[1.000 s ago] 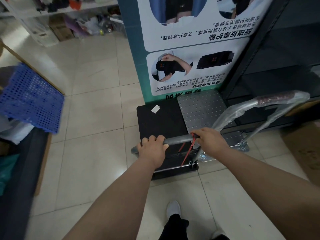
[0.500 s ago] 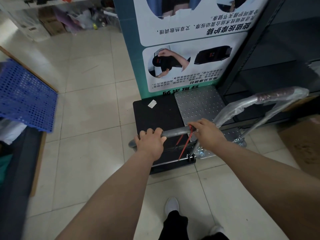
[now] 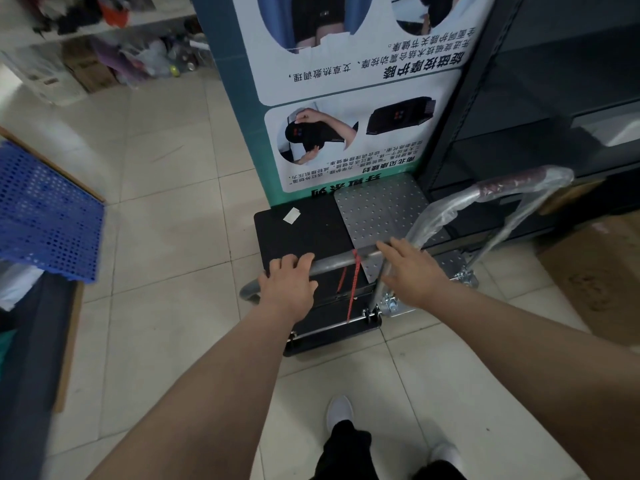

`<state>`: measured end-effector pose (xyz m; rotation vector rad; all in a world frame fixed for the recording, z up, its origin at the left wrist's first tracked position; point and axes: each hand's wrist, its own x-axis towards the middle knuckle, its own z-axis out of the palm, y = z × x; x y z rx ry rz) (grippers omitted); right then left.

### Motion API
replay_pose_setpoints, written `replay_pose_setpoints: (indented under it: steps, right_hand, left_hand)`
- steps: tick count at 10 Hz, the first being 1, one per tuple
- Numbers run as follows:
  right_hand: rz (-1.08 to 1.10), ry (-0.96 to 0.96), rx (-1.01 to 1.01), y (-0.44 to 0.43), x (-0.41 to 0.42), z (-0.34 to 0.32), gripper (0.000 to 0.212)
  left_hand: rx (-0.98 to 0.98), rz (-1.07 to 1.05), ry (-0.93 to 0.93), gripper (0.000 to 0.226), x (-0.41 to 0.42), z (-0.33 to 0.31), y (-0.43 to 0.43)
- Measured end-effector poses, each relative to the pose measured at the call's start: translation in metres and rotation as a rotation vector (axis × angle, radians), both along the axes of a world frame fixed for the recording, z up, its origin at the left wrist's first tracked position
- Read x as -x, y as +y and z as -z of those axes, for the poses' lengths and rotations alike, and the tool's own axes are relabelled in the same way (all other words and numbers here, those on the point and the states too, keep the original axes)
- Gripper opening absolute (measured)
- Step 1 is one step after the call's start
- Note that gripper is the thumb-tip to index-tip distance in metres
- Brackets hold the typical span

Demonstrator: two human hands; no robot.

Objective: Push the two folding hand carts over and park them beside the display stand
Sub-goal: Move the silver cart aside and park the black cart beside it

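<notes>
Black cart (image 3: 304, 233) and steel cart (image 3: 384, 209) are judged parked against display stand (image 3: 346, 81); handle (image 3: 332, 263) is only touched by flat-fingered left hand (image 3: 287, 289) and right hand (image 3: 412, 275).

The two carts stand side by side on the floor, the left cart (image 3: 301, 233) touching the right cart (image 3: 384, 209), and their far ends reach the foot of the display stand (image 3: 346, 98). To the right of the stand is a rack (image 3: 536, 98), and nearer on that side lies a cardboard box (image 3: 595, 282). At the near end, the left hand (image 3: 289, 287) rests on the left cart's handle (image 3: 332, 263), and the right hand (image 3: 414, 273) is at its right end.
</notes>
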<state>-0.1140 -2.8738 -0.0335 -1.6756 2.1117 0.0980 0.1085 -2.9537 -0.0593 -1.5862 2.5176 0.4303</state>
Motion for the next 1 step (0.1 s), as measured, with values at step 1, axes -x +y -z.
replay_pose_setpoints:
  steps: [1]
  right_hand:
    - [0.002,-0.016,0.018,0.0185,0.0129,-0.009,0.064]
  left_hand:
    - [0.031,0.014,0.0,0.053,0.0179,-0.0114,0.0136]
